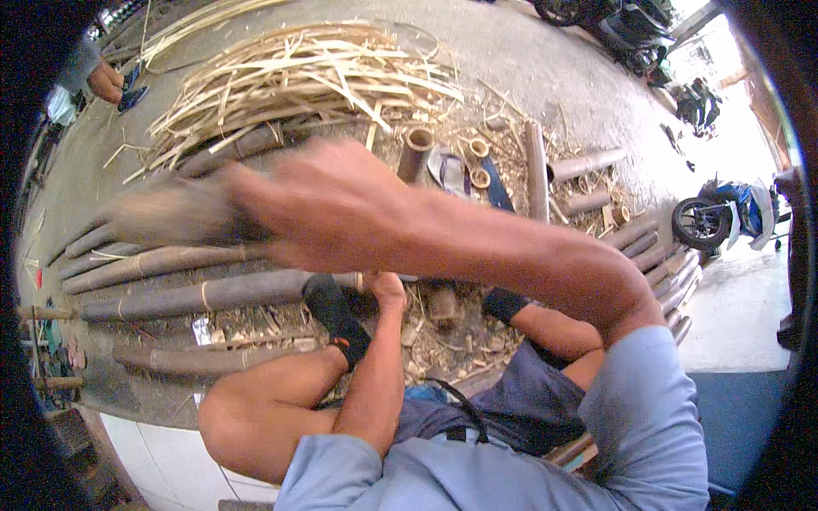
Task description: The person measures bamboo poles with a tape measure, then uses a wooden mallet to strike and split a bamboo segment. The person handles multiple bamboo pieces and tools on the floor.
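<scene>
My right arm reaches across in front of me to the left. My right hand [328, 200] is smeared by motion, with its fingers wrapped round a thick grey-brown piece [175, 213], too blurred to name exactly. Low between my feet, my left hand [388, 291] is closed beside the near end of a long bamboo pole [247, 291]. What the left fingers hold is partly hidden behind my right forearm. A dark-covered foot [331, 308] rests against that pole.
More bamboo poles [145, 264] lie at left. A heap of split bamboo strips [298, 72] is beyond them. Cut bamboo tubes [416, 149] and shavings surround my feet. Motorbikes [724, 213] stand at right; another person's legs [106, 83] show at far left.
</scene>
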The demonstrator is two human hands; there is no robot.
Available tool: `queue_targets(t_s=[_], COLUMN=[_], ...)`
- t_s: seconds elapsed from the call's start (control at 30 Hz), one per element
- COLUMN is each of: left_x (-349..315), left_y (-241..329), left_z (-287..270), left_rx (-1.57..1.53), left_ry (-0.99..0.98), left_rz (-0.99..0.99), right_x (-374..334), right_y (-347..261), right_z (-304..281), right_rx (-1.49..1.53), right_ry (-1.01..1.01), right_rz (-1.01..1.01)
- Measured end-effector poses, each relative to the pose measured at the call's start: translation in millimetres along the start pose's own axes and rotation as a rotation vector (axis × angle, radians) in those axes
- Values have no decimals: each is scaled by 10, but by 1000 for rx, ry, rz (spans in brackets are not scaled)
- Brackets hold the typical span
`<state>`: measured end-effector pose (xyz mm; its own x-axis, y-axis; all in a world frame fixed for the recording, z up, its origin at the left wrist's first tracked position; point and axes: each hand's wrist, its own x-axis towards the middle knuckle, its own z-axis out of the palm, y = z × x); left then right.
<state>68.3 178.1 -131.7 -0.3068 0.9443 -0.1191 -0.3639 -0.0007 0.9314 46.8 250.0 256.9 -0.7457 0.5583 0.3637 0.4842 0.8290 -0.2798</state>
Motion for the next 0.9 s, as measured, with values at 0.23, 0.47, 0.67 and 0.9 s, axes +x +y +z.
queue_targets(t_s=[0.23, 0.47, 0.67, 0.9], left_x=[16, 1, 8, 71], left_y=[-45, -30, -94, 8], left_z=[25, 99, 108, 265], left_rx=[-76, -172, -187, -595], left_ry=[36, 50, 45, 289], left_rz=[-66, -116, -184, -546], right_x=[-473, -385, -609, -1677], right_y=[23, 213, -72, 173], right_z=[43, 27, 200, -169], right_rx=[-6, -182, 79, -120], right_ry=[-353, -292, 8, -484], right_rz=[15, 81, 8, 600])
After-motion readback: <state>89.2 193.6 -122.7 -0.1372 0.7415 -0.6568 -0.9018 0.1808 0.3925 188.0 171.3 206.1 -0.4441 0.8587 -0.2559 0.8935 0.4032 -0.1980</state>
